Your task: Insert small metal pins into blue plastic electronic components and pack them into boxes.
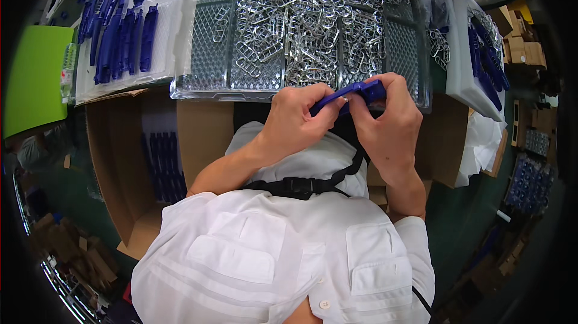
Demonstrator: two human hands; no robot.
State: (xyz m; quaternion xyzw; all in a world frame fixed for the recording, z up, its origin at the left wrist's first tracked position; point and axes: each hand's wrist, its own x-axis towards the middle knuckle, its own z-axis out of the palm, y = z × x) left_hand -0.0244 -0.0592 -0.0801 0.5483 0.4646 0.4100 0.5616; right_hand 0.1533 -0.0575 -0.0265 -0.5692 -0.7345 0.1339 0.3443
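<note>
A dark blue plastic piece (376, 90), long and narrow, is held between my two hands just off the near edge of the tray. My left hand (295, 118) is closed on its left end, thumb and fingers pinching it. Closed round the wider right end is my right hand (390, 120), its thumb pressed against the underside. A small shiny bit shows by the right thumb, too small to name. Beyond the hands, a clear divided plastic tray (208, 86) carries a heap of shiny oval metal wire loops (313, 29).
Several blue plastic pieces (123, 35) lie on white sheeting at the left, beside a green board (36, 77). An open cardboard box (117, 161) at lower left holds more blue parts. On the right, a white foam block (466, 65) stands beside blue pieces and metal loops.
</note>
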